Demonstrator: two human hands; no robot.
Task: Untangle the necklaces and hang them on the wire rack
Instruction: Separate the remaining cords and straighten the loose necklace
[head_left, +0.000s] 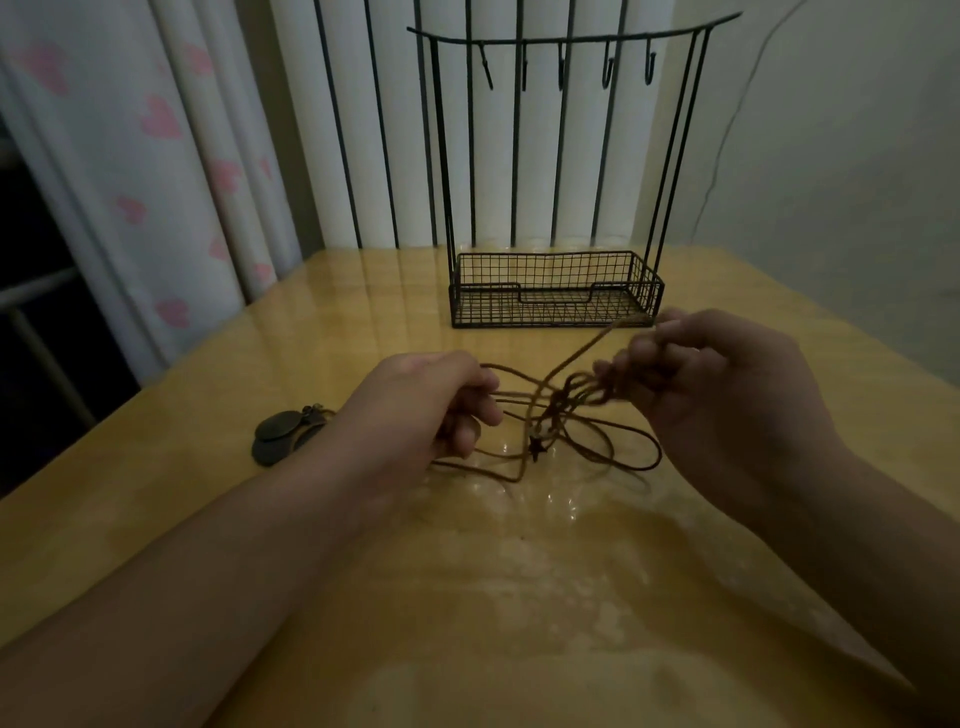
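Both hands raised just over the worktop (322, 322), brown necklace cords (587, 447) strung between. Left hand (415, 410) curled round several strands; right hand (727, 395) pinching loops beside the knot (558, 400). Best eased apart gently, not yanked. Pendants (278, 434), apparently, lying left. Beyond, wire rack (556, 291), hooks (566, 65) bare.

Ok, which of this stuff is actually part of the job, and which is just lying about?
Job:
- tangled brown cords, gripped by left hand and right hand
- dark oval pendants
- wire rack with hooks

Lying about:
- heart-print curtain
- table
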